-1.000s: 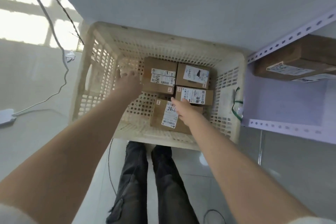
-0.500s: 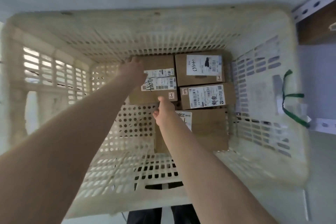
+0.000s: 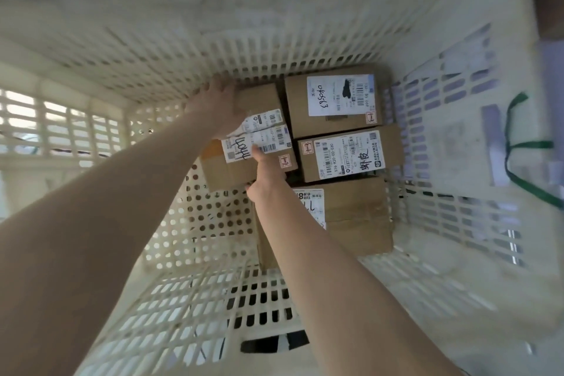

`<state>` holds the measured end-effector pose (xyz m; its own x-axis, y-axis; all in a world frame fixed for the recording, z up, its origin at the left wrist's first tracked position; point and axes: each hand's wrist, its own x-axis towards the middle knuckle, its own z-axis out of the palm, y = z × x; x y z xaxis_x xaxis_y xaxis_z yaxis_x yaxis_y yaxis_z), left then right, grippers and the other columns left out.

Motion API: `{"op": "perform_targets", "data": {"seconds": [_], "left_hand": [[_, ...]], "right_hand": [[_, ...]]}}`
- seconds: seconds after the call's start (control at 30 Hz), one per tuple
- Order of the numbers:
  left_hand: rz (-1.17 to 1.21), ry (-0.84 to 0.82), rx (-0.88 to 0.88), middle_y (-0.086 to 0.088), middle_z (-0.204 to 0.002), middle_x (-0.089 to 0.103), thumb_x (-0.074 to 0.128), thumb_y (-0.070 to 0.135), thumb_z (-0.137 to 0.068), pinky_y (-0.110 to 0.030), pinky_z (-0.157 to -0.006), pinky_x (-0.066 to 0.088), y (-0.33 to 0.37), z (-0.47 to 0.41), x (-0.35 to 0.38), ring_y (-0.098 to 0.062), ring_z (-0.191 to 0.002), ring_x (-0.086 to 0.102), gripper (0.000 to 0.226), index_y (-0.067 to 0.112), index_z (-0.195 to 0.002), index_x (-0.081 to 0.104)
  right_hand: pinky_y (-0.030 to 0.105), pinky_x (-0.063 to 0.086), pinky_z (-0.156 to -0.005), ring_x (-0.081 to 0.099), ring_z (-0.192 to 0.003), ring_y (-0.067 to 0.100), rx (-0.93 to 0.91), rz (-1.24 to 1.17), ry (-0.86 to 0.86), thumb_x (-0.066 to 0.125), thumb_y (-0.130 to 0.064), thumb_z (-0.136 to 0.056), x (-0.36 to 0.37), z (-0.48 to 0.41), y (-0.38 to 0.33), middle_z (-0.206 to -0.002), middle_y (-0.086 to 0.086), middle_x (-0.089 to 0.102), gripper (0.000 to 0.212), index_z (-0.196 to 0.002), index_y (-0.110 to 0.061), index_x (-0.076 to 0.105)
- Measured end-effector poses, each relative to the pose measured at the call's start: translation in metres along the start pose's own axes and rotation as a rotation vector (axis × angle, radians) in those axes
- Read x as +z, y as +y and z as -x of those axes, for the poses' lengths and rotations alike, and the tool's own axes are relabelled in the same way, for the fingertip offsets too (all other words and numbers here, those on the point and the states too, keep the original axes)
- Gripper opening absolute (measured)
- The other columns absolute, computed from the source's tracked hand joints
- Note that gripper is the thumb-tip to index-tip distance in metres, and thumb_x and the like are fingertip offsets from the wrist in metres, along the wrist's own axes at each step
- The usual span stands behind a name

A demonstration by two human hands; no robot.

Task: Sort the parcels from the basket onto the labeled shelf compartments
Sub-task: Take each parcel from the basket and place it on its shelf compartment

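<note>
Both your arms reach down into the cream plastic basket (image 3: pixel 351 24), whose slatted walls and perforated floor fill the view; four brown cardboard parcels sit packed toward its far right corner; the parcel you are handling (image 3: pixel 244 143) lies leftmost of the group, near the far wall, a plain kraft box with two white barcode labels across its top, black handwriting on the nearer label, and a small red-bordered tag reading 1-2 at its near right corner; the upper label is creased and lifting at one edge; your left hand (image 3: pixel 218 107) covers the box's far left corner, fingers (image 3: pixel 213 85) curled over the far edge by the basket wall, grasping it; your right hand (image 3: pixel 267 174) presses against the box's near edge, thumb up on the handwritten label, the other fingers hidden beneath, so you cannot tell how far they wrap under; just beside it to the right stands a second parcel (image 3: pixel 332 101) with a large white label, handwritten digits and a tag marked 1-3; in front of that lies a third parcel (image 3: pixel 351 152), lower and longer, with a printed barcode label and a tag marked 1-1; nearest you, partly under your right forearm, rests a fourth parcel (image 3: pixel 357 217), taped across the top, its label mostly covered; a green cord (image 3: pixel 518 143) hangs on the basket's right wall.
</note>
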<state>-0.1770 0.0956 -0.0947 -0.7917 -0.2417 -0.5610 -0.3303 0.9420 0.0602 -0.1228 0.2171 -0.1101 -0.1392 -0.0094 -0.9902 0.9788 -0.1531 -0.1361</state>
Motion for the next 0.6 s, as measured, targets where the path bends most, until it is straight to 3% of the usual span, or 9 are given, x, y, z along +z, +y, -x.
{"op": "perform_targets", "data": {"seconds": [0.1, 0.2, 0.27, 0.33, 0.43, 0.47, 0.53, 0.6], "left_hand": [[0.032, -0.121, -0.071, -0.02, -0.151, 0.02, 0.04, 0.067, -0.089, -0.054, -0.108, 0.034, -0.016, 0.0, 0.003, -0.044, -0.136, 0.029, 0.079, 0.018, -0.149, 0.028], [0.247, -0.202, -0.131, -0.019, -0.149, 0.026, 0.063, 0.066, -0.078, -0.052, -0.106, 0.038, -0.033, 0.004, 0.003, -0.043, -0.132, 0.038, 0.097, 0.012, -0.149, 0.025], [0.39, -0.228, -0.193, -0.02, -0.144, 0.04, 0.075, 0.059, -0.069, -0.048, -0.1, 0.043, -0.042, 0.009, 0.001, -0.04, -0.125, 0.047, 0.11, 0.006, -0.147, 0.018], [0.447, -0.235, -0.229, -0.019, -0.133, 0.053, 0.081, 0.053, -0.065, -0.044, -0.091, 0.047, -0.056, 0.014, 0.0, -0.035, -0.111, 0.055, 0.109, 0.005, -0.142, 0.019], [0.515, -0.258, -0.278, -0.016, -0.136, 0.052, 0.084, 0.057, -0.056, -0.044, -0.094, 0.047, -0.074, 0.025, -0.008, -0.034, -0.113, 0.055, 0.119, 0.01, -0.145, 0.022], [0.547, -0.27, -0.294, -0.014, -0.138, 0.051, 0.084, 0.064, -0.049, -0.046, -0.098, 0.046, -0.079, 0.031, -0.012, -0.034, -0.117, 0.054, 0.124, 0.012, -0.146, 0.027], [0.648, -0.308, -0.311, -0.009, -0.126, 0.062, 0.081, 0.076, -0.026, -0.046, -0.096, 0.049, -0.088, 0.042, -0.015, -0.031, -0.108, 0.062, 0.127, 0.017, -0.134, 0.05], [0.774, -0.321, -0.334, -0.006, -0.111, 0.068, 0.084, 0.07, -0.019, -0.044, -0.09, 0.053, -0.092, 0.053, -0.017, -0.027, -0.095, 0.066, 0.114, 0.019, -0.118, 0.058]], "right_hand": [[0.046, 0.039, -0.11, 0.047, -0.126, 0.032, 0.046, 0.032, 0.089, 0.084, -0.038, -0.073, -0.003, 0.002, 0.0, -0.135, 0.007, 0.05, 0.09, -0.14, -0.016, 0.029], [0.045, 0.038, -0.11, 0.049, -0.126, 0.03, 0.028, 0.049, 0.109, 0.086, -0.037, -0.07, -0.003, 0.005, 0.003, -0.137, 0.006, 0.052, 0.09, -0.138, -0.017, 0.031], [0.04, 0.039, -0.105, 0.049, -0.127, 0.027, 0.009, 0.114, 0.066, 0.085, -0.037, -0.072, -0.001, 0.005, 0.003, -0.137, 0.005, 0.054, 0.088, -0.14, -0.016, 0.033], [0.036, 0.04, -0.095, 0.051, -0.125, 0.025, 0.0, 0.153, -0.001, 0.083, -0.036, -0.075, -0.001, 0.012, 0.002, -0.136, 0.005, 0.056, 0.083, -0.14, -0.014, 0.037], [0.041, 0.036, -0.103, 0.05, -0.124, 0.026, -0.018, 0.214, -0.065, 0.082, -0.041, -0.074, 0.0, 0.018, 0.004, -0.135, 0.005, 0.056, 0.085, -0.139, -0.009, 0.038], [0.041, 0.038, -0.1, 0.053, -0.118, 0.025, -0.042, 0.218, -0.087, 0.083, -0.044, -0.072, 0.001, 0.024, 0.004, -0.134, 0.005, 0.057, 0.089, -0.141, -0.009, 0.039], [0.036, 0.041, -0.087, 0.056, -0.103, 0.021, -0.079, 0.225, -0.108, 0.084, -0.047, -0.069, 0.001, 0.032, 0.005, -0.127, 0.004, 0.061, 0.089, -0.139, -0.012, 0.042], [0.036, 0.045, -0.085, 0.056, -0.099, 0.017, -0.115, 0.217, -0.121, 0.083, -0.045, -0.072, 0.001, 0.043, 0.003, -0.118, 0.0, 0.061, 0.078, -0.132, -0.014, 0.045]]}}
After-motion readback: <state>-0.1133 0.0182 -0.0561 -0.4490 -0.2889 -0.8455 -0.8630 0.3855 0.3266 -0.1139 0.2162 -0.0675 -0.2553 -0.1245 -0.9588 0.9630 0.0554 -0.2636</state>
